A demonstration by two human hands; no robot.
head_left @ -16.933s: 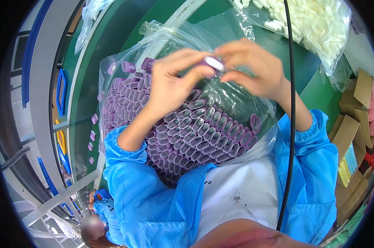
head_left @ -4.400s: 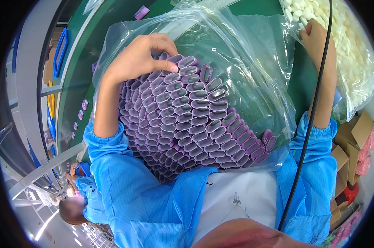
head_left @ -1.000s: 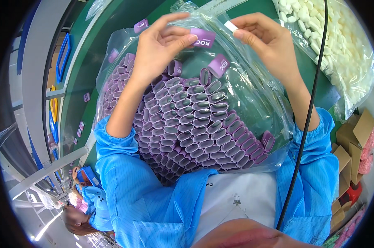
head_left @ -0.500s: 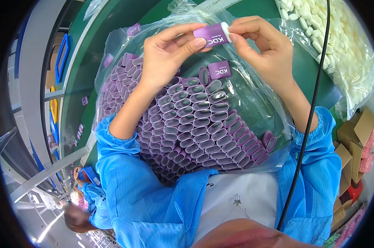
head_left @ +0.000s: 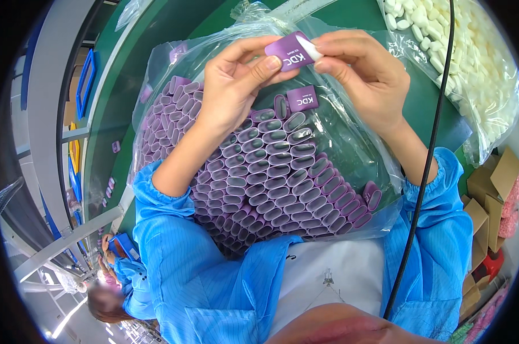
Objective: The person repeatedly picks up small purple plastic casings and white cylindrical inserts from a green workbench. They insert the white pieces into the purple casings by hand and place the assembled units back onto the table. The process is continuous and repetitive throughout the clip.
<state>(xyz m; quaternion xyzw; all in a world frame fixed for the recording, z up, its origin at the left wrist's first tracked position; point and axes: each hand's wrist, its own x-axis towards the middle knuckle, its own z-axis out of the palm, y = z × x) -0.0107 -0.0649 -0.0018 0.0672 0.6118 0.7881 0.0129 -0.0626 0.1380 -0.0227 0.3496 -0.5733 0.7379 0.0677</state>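
Between thumb and fingers, my left hand grips a purple oval plastic sleeve with white lettering. A smooth white oval cap sits at the sleeve's right end, tilted against its opening. My right hand pinches this cap between thumb and fingertips. Below both hands, many open-ended purple sleeves stand packed in rows on a clear plastic bag. One more sleeve lies on its side at the far edge of these rows.
A clear bag of white oval caps lies at the far right of the green table. A black cable hangs across my right side. Cardboard boxes stand at the right. Another person is at the lower left.
The sleeve has tilted in my left hand, its right end dropping lower. The cap now sits more slanted at the opening, and my right hand has shifted slightly down with it.
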